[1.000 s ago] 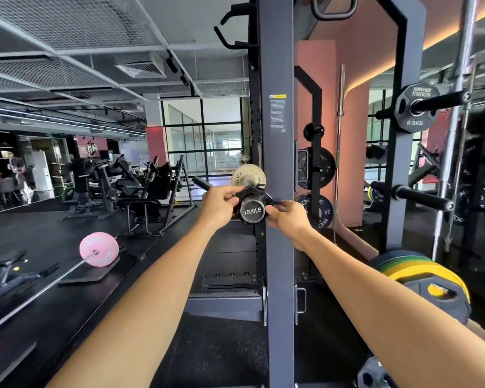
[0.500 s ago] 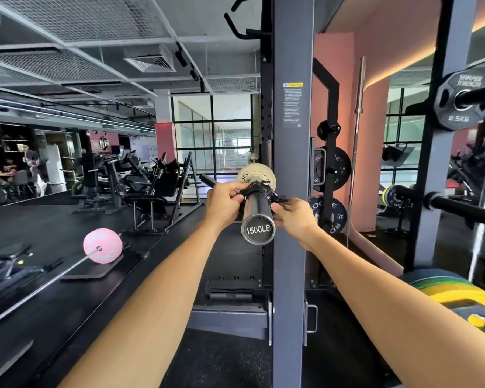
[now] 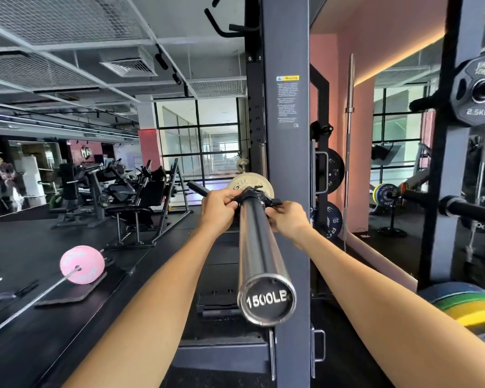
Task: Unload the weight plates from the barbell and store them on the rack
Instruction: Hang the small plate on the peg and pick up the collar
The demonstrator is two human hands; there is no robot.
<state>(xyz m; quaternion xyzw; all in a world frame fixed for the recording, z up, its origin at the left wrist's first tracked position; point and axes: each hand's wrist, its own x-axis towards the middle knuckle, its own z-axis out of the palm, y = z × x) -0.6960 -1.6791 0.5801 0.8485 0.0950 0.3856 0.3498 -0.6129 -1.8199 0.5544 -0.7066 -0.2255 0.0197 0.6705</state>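
The bar sleeve (image 3: 259, 247) now runs much longer toward the lower centre of the frame than a second ago. Both hands, left (image 3: 218, 208) and right (image 3: 287, 219), still pinch the black collar (image 3: 254, 198) at centre frame, fingers curled on its tabs. The pale plate (image 3: 249, 184) sits just behind it, still loaded.

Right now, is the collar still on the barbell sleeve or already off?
On. The black collar sits around the barbell sleeve, against the pale plate; left hand and right hand grip its tabs.

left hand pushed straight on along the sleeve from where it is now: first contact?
Probably the pale weight plate. The left hand pinches the black collar on the barbell sleeve, and the plate sits right behind it; any gap between them is unclear.
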